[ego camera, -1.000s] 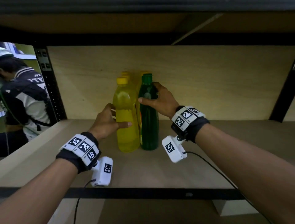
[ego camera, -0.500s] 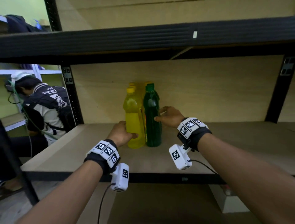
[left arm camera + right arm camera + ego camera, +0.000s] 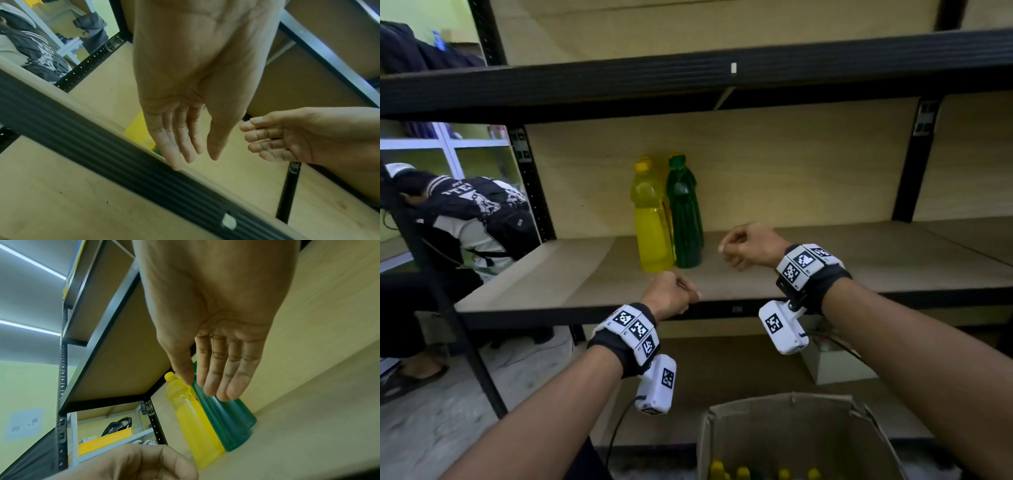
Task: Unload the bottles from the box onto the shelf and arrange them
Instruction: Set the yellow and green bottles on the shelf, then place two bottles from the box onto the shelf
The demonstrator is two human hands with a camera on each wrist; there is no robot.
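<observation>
Counted on the shelf (image 3: 592, 274): two yellow bottles (the rear yellow bottle (image 3: 645, 161) mostly hidden behind the front yellow bottle (image 3: 650, 226)) and at least one green bottle (image 3: 685, 219), upright, touching side by side. Seen in the box (image 3: 801, 442) below: four yellow caps (image 3: 743, 472). Both hands empty and off the bottles, fingers relaxed and loosely extended, the left hand (image 3: 671, 296) just before the front yellow bottle near the shelf's edge, the right hand (image 3: 748, 245) just right of the green one.
</observation>
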